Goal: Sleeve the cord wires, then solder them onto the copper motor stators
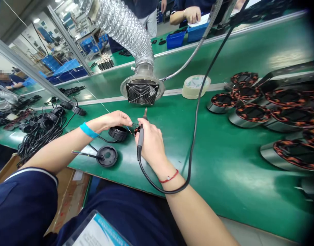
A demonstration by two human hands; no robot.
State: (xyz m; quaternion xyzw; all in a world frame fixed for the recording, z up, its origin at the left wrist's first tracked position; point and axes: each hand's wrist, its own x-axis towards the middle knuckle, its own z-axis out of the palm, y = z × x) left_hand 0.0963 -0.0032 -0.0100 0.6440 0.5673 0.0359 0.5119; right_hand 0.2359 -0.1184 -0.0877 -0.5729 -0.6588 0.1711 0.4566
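My right hand (153,141) is wrapped round a soldering iron (141,138) with its tip pointing up and away from me. Its thumb and forefinger come close to a small part with copper windings (136,131), mostly covered by the hand. Just left of it, my left hand (118,119) pinches a thin wire (134,124) between thumb and fingertips. Beneath the left fingers stands a black ribbed round housing (118,134) with a cable. Nearer to me lies a black round cap (107,156), its cable ending in bare coloured wires (82,153).
A fume fan (141,94) on a silver duct (128,34) hangs ahead. Tape rolls (195,86) and several wound stators (249,114) stand right. Black cables (41,136) pile up left. The iron's cord (195,130) loops over my right forearm. A co-worker's hand (193,14) is across the bench.
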